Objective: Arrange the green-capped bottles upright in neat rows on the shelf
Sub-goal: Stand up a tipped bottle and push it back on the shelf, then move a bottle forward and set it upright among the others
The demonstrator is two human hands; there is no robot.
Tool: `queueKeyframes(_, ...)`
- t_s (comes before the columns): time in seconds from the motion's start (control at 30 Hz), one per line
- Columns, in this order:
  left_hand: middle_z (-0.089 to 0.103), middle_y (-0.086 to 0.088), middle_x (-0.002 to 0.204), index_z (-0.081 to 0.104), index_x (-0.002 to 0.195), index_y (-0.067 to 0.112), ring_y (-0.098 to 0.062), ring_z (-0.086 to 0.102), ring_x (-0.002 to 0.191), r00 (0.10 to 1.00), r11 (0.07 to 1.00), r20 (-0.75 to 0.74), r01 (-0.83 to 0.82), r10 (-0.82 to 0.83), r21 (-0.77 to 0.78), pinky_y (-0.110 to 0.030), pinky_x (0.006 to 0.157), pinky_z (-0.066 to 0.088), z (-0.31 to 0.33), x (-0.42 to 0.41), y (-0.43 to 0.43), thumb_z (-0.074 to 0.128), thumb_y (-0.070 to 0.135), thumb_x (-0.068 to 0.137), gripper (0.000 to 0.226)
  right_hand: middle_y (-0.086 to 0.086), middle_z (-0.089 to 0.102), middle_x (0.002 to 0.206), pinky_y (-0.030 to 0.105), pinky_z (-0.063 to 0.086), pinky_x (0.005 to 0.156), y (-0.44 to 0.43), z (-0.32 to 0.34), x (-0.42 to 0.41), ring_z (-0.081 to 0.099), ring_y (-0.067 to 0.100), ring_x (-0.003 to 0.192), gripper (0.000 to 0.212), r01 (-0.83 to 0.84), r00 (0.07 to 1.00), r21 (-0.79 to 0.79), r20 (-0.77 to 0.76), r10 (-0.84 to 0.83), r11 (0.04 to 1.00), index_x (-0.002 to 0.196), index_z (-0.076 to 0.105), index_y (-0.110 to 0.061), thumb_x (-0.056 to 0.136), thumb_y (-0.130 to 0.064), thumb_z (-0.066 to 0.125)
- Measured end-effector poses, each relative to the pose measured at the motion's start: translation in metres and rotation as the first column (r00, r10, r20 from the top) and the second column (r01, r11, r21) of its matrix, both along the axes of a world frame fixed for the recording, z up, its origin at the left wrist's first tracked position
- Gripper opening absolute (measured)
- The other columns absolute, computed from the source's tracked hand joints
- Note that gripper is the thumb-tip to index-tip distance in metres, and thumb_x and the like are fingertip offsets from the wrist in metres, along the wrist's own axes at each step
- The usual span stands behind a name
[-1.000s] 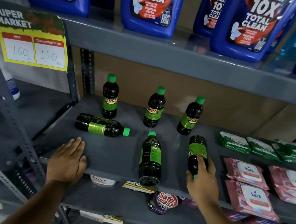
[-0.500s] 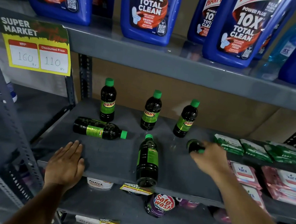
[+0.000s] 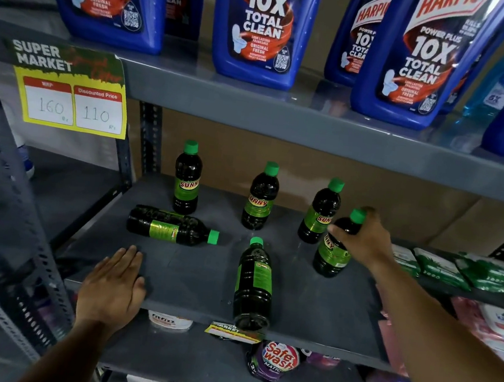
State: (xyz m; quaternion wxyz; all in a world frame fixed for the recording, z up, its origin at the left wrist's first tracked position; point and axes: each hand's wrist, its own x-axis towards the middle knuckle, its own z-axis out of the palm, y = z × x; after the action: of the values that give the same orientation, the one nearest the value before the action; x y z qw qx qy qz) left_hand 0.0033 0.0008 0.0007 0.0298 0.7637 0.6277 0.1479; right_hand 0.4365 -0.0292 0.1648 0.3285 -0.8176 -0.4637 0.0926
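Note:
Three dark green-capped bottles stand upright at the back of the grey shelf (image 3: pixel 198 278): left bottle (image 3: pixel 187 181), middle bottle (image 3: pixel 259 198), right bottle (image 3: pixel 320 213). My right hand (image 3: pixel 361 236) grips a fourth bottle (image 3: pixel 331 252) near its neck, almost upright, just in front of the right bottle. Two bottles lie on their sides: one (image 3: pixel 169 227) at the left with its cap pointing right, one (image 3: pixel 254 284) in the middle with its cap pointing to the back. My left hand (image 3: pixel 113 288) rests flat on the shelf's front left edge.
Green packets (image 3: pixel 441 266) and pink wipe packs (image 3: pixel 497 325) fill the shelf's right side. Large blue cleaner bottles (image 3: pixel 258 26) stand on the shelf above. A yellow price tag (image 3: pixel 71 94) hangs at upper left. A metal upright (image 3: pixel 4 196) borders the left.
My right hand lifted the lying bottle from the front right, carried it back, and turned it almost upright beside the right standing bottle. My left hand stayed on the shelf edge.

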Motion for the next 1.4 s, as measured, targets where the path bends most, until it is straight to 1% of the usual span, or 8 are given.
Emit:
queueKeyframes(0.3, 0.056, -0.02, 0.13, 0.057, 0.122, -0.003, -0.035, 0.052, 0.121, 1.0, 1.0, 0.025, 0.001, -0.002, 0.008, -0.048, 0.099, 0.038, 0.0, 0.0, 0.0, 0.032, 0.033, 0.081, 0.059, 0.007, 0.054, 0.116, 0.034, 0.044, 0.082, 0.009, -0.01, 0.009, 0.052, 0.024, 0.102, 0.079, -0.039, 0.994, -0.019, -0.102, 0.037, 0.999, 0.131, 0.036, -0.011, 0.066, -0.022, 0.079)
queueKeyframes(0.5, 0.056, -0.019, 0.13, 0.058, 0.121, -0.002, -0.035, 0.052, 0.121, 1.0, 1.0, 0.018, -0.002, 0.002, 0.024, -0.048, 0.1, 0.037, 0.0, 0.0, 0.0, 0.032, 0.033, 0.081, 0.059, 0.007, 0.059, 0.106, 0.041, 0.05, 0.083, 0.002, -0.04, 0.02, 0.057, 0.024, 0.102, 0.072, -0.006, 0.996, 0.101, -0.091, 0.015, 0.995, 0.108, 0.051, -0.018, 0.055, -0.053, 0.085)
queueKeyframes(0.6, 0.056, -0.018, 0.131, 0.057, 0.122, -0.002, -0.034, 0.051, 0.121, 1.0, 0.999, 0.02, 0.003, -0.004, 0.033, -0.048, 0.101, 0.036, -0.001, 0.0, 0.0, 0.031, 0.033, 0.082, 0.059, 0.004, 0.064, 0.094, 0.035, 0.048, 0.073, 0.001, -0.047, 0.019, 0.063, 0.026, 0.095, 0.055, -0.011, 0.98, 0.137, -0.198, 0.038, 0.991, 0.1, 0.052, -0.018, 0.059, -0.04, 0.082)
queueKeyframes(0.7, 0.055, -0.018, 0.132, 0.057, 0.123, -0.001, -0.034, 0.051, 0.122, 1.0, 0.999, 0.02, 0.004, -0.005, 0.032, -0.046, 0.101, 0.034, -0.002, 0.0, 0.001, 0.031, 0.033, 0.082, 0.06, 0.005, 0.063, 0.098, 0.034, 0.05, 0.075, -0.005, -0.051, 0.019, 0.064, 0.023, 0.096, 0.068, -0.061, 0.935, 0.184, -0.333, 0.121, 0.981, 0.11, 0.049, -0.014, 0.059, -0.035, 0.09)
queueKeyframes(0.83, 0.055, -0.019, 0.132, 0.055, 0.124, -0.002, -0.035, 0.05, 0.122, 1.0, 1.0, 0.007, 0.012, -0.012, 0.025, -0.047, 0.101, 0.036, -0.002, -0.001, 0.0, 0.029, 0.034, 0.084, 0.06, 0.004, 0.058, 0.12, 0.042, 0.049, 0.091, -0.016, -0.076, 0.012, 0.059, 0.021, 0.108, 0.1, -0.042, 0.934, 0.152, -0.346, 0.093, 0.987, 0.128, 0.036, -0.014, 0.048, -0.027, 0.096)
queueKeyframes(0.97, 0.053, -0.017, 0.134, 0.054, 0.126, -0.001, -0.033, 0.049, 0.124, 1.0, 1.0, -0.028, -0.002, 0.002, 0.024, -0.047, 0.102, 0.035, -0.002, 0.0, 0.001, 0.027, 0.035, 0.084, 0.061, 0.005, 0.06, 0.121, 0.034, 0.045, 0.084, -0.025, -0.1, 0.001, 0.059, 0.025, 0.107, 0.085, 0.068, 0.947, 0.08, -0.318, -0.04, 0.994, 0.127, 0.04, -0.015, 0.059, -0.023, 0.091)
queueKeyframes(1.23, 0.052, -0.016, 0.136, 0.054, 0.126, -0.001, -0.031, 0.048, 0.125, 1.0, 1.0, -0.029, -0.011, 0.012, 0.022, -0.045, 0.103, 0.033, -0.003, 0.001, 0.001, 0.027, 0.036, 0.083, 0.063, -0.002, 0.062, 0.112, 0.031, 0.044, 0.081, -0.03, -0.109, -0.009, 0.061, 0.021, 0.104, 0.067, -0.01, 0.942, 0.061, -0.333, 0.03, 0.998, 0.122, 0.047, -0.019, 0.068, -0.023, 0.086)
queueKeyframes(1.4, 0.049, -0.014, 0.139, 0.051, 0.129, 0.001, -0.029, 0.045, 0.128, 0.999, 1.0, -0.035, -0.012, 0.012, 0.012, -0.043, 0.105, 0.031, -0.004, 0.0, 0.002, 0.026, 0.038, 0.085, 0.063, 0.005, 0.053, 0.128, 0.038, 0.041, 0.095, -0.039, -0.103, -0.027, 0.049, 0.027, 0.125, 0.09, 0.009, 0.951, 0.16, -0.305, 0.041, 0.987, 0.138, 0.032, -0.017, 0.067, -0.025, 0.086)
